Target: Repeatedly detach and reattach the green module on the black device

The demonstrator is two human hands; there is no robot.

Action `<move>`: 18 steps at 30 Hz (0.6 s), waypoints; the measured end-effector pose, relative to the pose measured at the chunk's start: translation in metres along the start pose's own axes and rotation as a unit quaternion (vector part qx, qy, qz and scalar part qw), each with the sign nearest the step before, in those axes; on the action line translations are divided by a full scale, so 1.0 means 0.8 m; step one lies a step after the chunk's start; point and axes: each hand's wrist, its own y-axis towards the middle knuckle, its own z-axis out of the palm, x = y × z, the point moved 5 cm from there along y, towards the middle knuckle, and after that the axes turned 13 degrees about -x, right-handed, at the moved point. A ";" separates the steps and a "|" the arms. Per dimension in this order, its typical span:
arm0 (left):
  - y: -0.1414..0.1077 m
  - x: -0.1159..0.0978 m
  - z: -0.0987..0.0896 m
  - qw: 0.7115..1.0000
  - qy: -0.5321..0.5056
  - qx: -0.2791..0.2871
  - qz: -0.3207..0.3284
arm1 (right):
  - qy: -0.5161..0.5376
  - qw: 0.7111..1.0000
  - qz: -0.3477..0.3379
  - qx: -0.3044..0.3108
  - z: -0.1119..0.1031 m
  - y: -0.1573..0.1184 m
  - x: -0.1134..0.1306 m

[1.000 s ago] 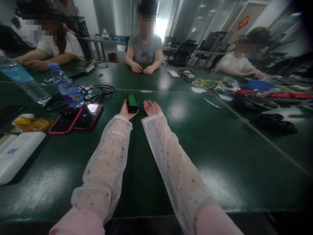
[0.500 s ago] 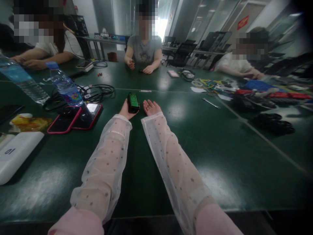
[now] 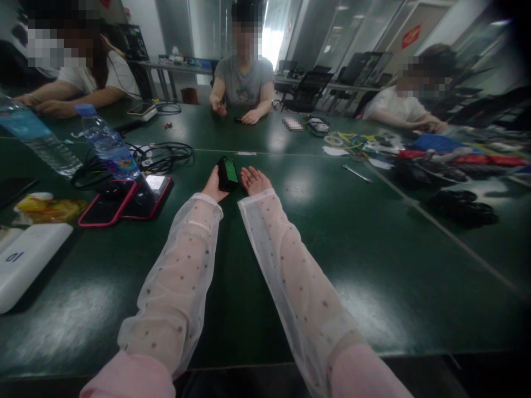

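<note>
My left hand (image 3: 215, 186) is wrapped round a small black box-shaped device with a green face (image 3: 228, 173), which it holds up over the dark green table (image 3: 232, 265). The device is tilted so that its black side and part of the green face show; what the green face carries is too small to read. Just to the right, my right hand (image 3: 256, 181) is palm up with its fingers loosely spread and slightly curled. Nothing lies in it, and a small gap parts it from the device. Sheer dotted sleeves cover both my forearms.
On the left are two red-edged phones (image 3: 146, 198), a blue-capped bottle (image 3: 110, 143), black cables (image 3: 166, 157) and a white box (image 3: 33, 262). A wrench (image 3: 357, 173) lies right of my hands, near a heap of cables and cloth (image 3: 448, 152). People sit across the table.
My left hand has turned the device to the right, so more of its black side shows and less of the green face. My right hand has barely moved.
</note>
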 end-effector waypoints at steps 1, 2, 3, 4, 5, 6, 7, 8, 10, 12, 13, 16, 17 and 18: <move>-0.001 0.000 0.001 1.000 -0.002 0.004 0.000 | -0.007 1.000 -0.006 0.002 0.001 0.000 0.000; -0.002 0.001 0.003 1.000 -0.005 0.009 0.000 | -0.013 1.000 -0.009 0.003 0.001 0.000 0.000; -0.003 0.001 0.004 1.000 -0.008 0.014 0.000 | -0.016 1.000 -0.010 0.003 0.002 0.000 -0.001; -0.003 0.002 0.006 1.000 -0.009 0.019 0.002 | -0.017 1.000 -0.011 0.003 0.003 0.000 -0.001; -0.003 0.002 0.007 1.000 -0.009 0.022 0.004 | -0.018 1.000 -0.012 0.003 0.003 0.001 -0.001; -0.002 0.003 0.008 1.000 -0.008 0.022 0.008 | -0.020 1.000 -0.014 0.003 0.004 0.001 -0.001; -0.001 0.003 0.008 1.000 -0.005 0.016 0.015 | -0.025 1.000 -0.017 0.003 0.004 0.000 -0.001; 0.000 0.003 0.007 1.000 0.000 0.005 0.023 | -0.031 0.999 -0.020 0.002 0.004 0.000 -0.001; 0.001 0.003 0.004 0.999 0.016 -0.020 0.041 | -0.050 0.998 -0.024 -0.001 0.003 0.001 -0.001; 0.001 0.003 0.003 0.997 0.039 -0.035 0.053 | -0.068 0.997 -0.031 -0.009 0.002 0.002 -0.001; 0.000 0.002 0.002 0.996 0.052 -0.037 0.057 | -0.075 0.996 -0.036 -0.012 0.001 0.002 -0.001; -0.005 0.003 0.003 0.994 0.083 -0.030 0.061 | -0.077 0.996 -0.036 -0.027 0.000 0.006 -0.002; -0.007 0.003 0.004 0.994 0.090 -0.024 0.064 | -0.066 0.997 -0.027 -0.035 -0.001 0.008 -0.003; -0.008 0.003 0.005 0.993 0.095 -0.017 0.070 | -0.051 0.998 -0.012 -0.043 -0.001 0.009 -0.004</move>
